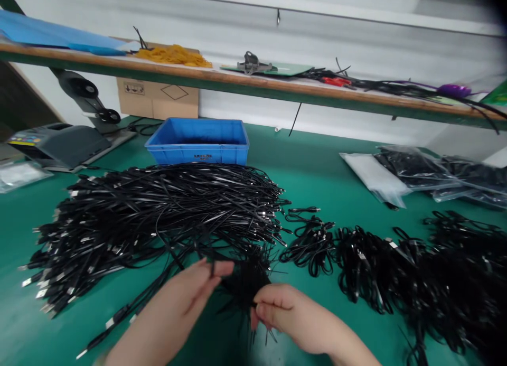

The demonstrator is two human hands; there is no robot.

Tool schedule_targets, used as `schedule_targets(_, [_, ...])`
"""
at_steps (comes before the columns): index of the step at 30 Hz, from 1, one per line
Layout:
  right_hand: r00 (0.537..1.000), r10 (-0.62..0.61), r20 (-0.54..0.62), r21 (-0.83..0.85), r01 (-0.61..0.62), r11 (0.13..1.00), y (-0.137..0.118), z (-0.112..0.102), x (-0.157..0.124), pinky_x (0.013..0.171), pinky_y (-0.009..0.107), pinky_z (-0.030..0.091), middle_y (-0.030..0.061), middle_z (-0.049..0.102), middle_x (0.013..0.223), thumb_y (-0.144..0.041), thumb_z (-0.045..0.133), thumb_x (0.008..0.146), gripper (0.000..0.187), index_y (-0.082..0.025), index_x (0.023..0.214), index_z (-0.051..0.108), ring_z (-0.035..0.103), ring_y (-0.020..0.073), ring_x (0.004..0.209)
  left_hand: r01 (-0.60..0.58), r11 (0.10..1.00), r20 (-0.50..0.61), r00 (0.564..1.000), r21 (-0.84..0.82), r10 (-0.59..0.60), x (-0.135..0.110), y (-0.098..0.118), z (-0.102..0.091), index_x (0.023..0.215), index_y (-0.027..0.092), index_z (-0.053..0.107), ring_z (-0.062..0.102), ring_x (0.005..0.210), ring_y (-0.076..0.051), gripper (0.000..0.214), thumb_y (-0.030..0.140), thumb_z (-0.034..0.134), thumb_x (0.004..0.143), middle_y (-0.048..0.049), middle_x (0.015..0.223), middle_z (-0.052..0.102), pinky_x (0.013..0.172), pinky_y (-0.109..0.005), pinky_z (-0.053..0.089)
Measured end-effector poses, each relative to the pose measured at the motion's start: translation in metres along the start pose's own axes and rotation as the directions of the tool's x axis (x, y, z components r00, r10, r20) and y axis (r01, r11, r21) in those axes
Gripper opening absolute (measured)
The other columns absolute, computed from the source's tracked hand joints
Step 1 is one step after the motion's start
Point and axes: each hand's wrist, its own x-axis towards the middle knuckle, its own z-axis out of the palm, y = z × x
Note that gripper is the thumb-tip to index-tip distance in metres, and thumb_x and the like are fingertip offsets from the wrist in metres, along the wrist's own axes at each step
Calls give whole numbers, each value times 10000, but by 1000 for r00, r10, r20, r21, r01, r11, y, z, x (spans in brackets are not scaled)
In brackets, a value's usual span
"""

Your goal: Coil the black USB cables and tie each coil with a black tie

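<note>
Thin black strands [247,279] bristle in a dark clump.

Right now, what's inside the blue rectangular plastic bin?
In the blue plastic bin, I see inner walls and something dark, too unclear to identify; the front wall hides the bottom.

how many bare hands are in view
2: the bare left hand, left of the dark tangle of thin black strands, and the bare right hand, at its lower right. No others show.

Diamond [174,92] and arrows [130,89] on carton [156,103]
</note>
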Motion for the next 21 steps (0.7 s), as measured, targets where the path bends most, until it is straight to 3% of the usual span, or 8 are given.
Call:
schedule_targets(2, [1000, 16, -22, 184, -12, 983, -3, -3, -1, 485, 198, 290, -34, 447, 596, -336, 448, 860, 270, -163, 764, 632, 381, 82, 533, 76, 997, 212, 974, 6, -76, 7, 4, 13, 932, 294, 682, 604, 799, -187, 249, 363, 461, 841, 13, 784, 695, 771, -276, 422])
schedule_targets(3, [996, 16, -82, 235, 4, 972, -2, -5, 0, 481, 197, 269, -43, 425, 590, -362, 481, 845, 257, -159, 784, 626, 354, 76, 527, 132, 991, 342, 932, -16, -119, 8, 6, 18, 913, 271, 684, 581, 662, -163, 267, 374, 446, 847, 21, 636, 649, 685, -262, 419])
schedule_targets(6, [983, 40, -182, 326, 22, 945, 4, -10, 4, 462, 189, 228, -70, 386, 567, -374, 618, 761, 251, -159, 891, 621, 309, 57, 502, 315, 931, 658, 743, -187, -119, 6, 8, 28, 887, 208, 669, 375, 409, -96, 289, 425, 494, 810, 75, 432, 424, 465, -218, 309])
schedule_targets(8, [995, 64, -75, 422, -27, 906, 10, -8, 7, 421, 181, 192, -82, 371, 527, -400, 633, 748, 329, -149, 961, 626, 282, 43, 456, 407, 856, 772, 636, -320, -13, 7, 5, 30, 848, 176, 667, 329, 365, -80, 347, 490, 558, 746, 81, 417, 400, 426, -211, 281])
schedule_targets(9, [998, 71, 1, 471, -63, 880, 13, -6, 8, 400, 178, 178, -84, 374, 504, -421, 624, 752, 362, -138, 978, 630, 278, 38, 432, 441, 814, 789, 613, -380, 37, 8, 3, 30, 811, 163, 664, 335, 348, -79, 395, 535, 576, 713, 75, 407, 413, 422, -214, 297])
schedule_targets(12, [982, 82, 168, 600, -167, 782, 22, 0, 9, 347, 166, 162, -83, 394, 433, -452, 644, 728, 403, -108, 936, 652, 281, 27, 363, 521, 675, 774, 622, -523, 119, 12, -5, 29, 685, 144, 624, 347, 289, -81, 490, 630, 605, 628, 58, 364, 448, 416, -237, 362])
schedule_targets(16, [966, 26, 258, 738, -214, 640, 27, 0, 8, 290, 148, 167, -86, 395, 370, -410, 672, 715, 326, -97, 806, 659, 253, 19, 293, 557, 530, 722, 671, -640, 166, 12, -14, 29, 592, 151, 562, 330, 246, -77, 450, 593, 645, 618, 56, 303, 434, 408, -250, 404])
schedule_targets(21, [951, -32, 306, 790, -235, 566, 30, -2, 7, 266, 140, 239, -54, 459, 383, -411, 648, 744, 373, -71, 896, 657, 329, 38, 280, 461, 497, 566, 821, -735, 76, 14, -17, 36, 579, 157, 532, 394, 320, -87, 422, 555, 669, 621, 51, 364, 447, 401, -234, 405])
